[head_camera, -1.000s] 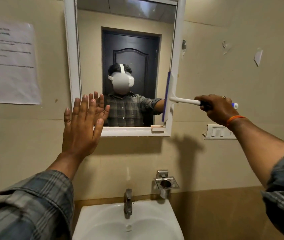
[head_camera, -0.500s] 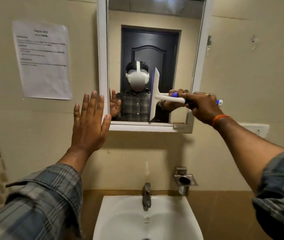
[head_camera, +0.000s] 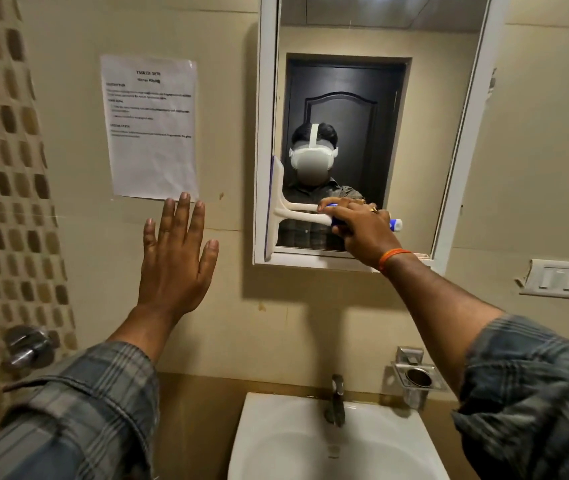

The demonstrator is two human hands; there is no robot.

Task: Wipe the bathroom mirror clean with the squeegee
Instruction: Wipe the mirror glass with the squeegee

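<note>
The white-framed bathroom mirror (head_camera: 425, 116) hangs on the beige wall above the sink. A white squeegee (head_camera: 276, 206) with a blue-tipped handle stands with its blade upright against the glass at the mirror's lower left edge. My right hand (head_camera: 362, 230) grips its handle, an orange band at the wrist. My left hand (head_camera: 177, 261) is flat with fingers spread on the wall left of the mirror, holding nothing.
A printed paper sheet (head_camera: 151, 126) is taped to the wall above my left hand. Below are a white sink (head_camera: 258, 441) with a tap (head_camera: 336, 400), a metal holder (head_camera: 418, 375) and a switch plate (head_camera: 567, 278) at right. A metal fitting (head_camera: 26, 348) sits on the mosaic tile wall.
My right hand has drawn the squeegee leftward across the glass, from the right edge to the left edge. The view has turned left. My left hand stays flat on the wall.
</note>
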